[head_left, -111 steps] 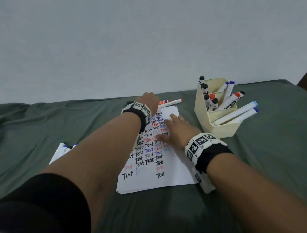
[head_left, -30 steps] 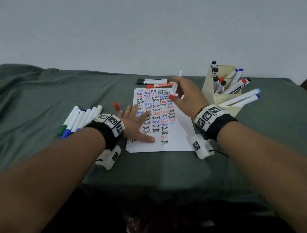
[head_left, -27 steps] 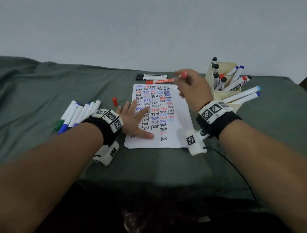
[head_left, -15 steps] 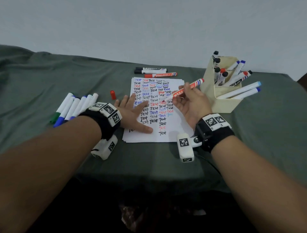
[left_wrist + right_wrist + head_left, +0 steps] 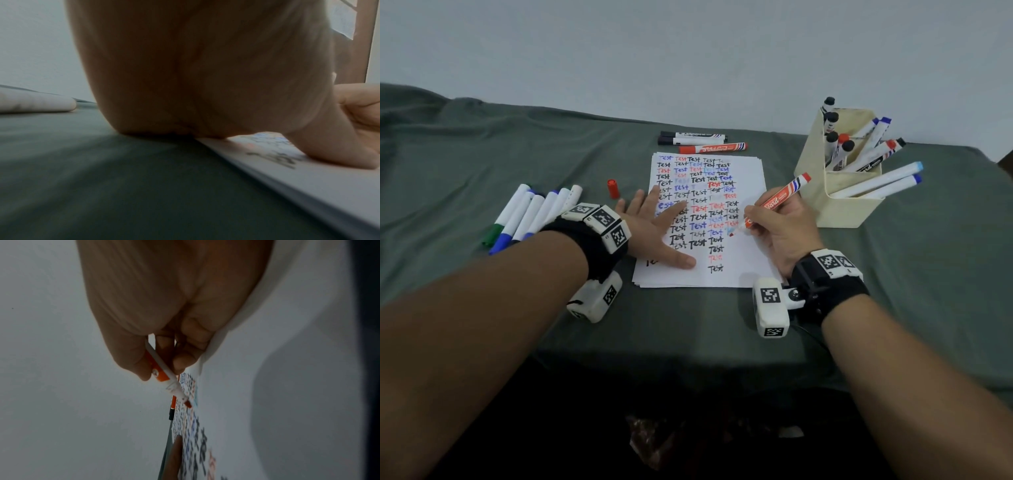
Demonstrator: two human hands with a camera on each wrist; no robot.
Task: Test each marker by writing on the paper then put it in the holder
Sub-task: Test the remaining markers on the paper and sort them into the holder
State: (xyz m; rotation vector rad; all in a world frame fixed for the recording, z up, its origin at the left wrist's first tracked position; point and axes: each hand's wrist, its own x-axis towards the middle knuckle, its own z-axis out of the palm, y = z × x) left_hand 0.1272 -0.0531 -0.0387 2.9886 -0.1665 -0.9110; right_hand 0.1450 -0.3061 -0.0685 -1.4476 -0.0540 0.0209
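Note:
A stack of white paper [image 5: 746, 260] covered in rows of "Test" lies mid-table. My right hand [image 5: 779, 226] grips an uncapped red marker [image 5: 779, 200] [image 5: 162, 374], its tip at the paper beside the written rows. My left hand [image 5: 654, 229] lies flat, fingers spread, pressing the paper's left side [image 5: 320, 175]. The marker's red cap [image 5: 613, 188] lies left of the sheet. A cream holder [image 5: 835, 202] at the right holds several markers.
Several white markers [image 5: 530, 212] lie in a row at the left on the green cloth. Beyond the paper lie two black markers [image 5: 691, 137] and a red one [image 5: 712, 148]. A grey wall rises close behind the table.
My right hand turned the red marker over, came back from near the holder and lowered the tip to the paper. The left hand stayed flat on the sheet.

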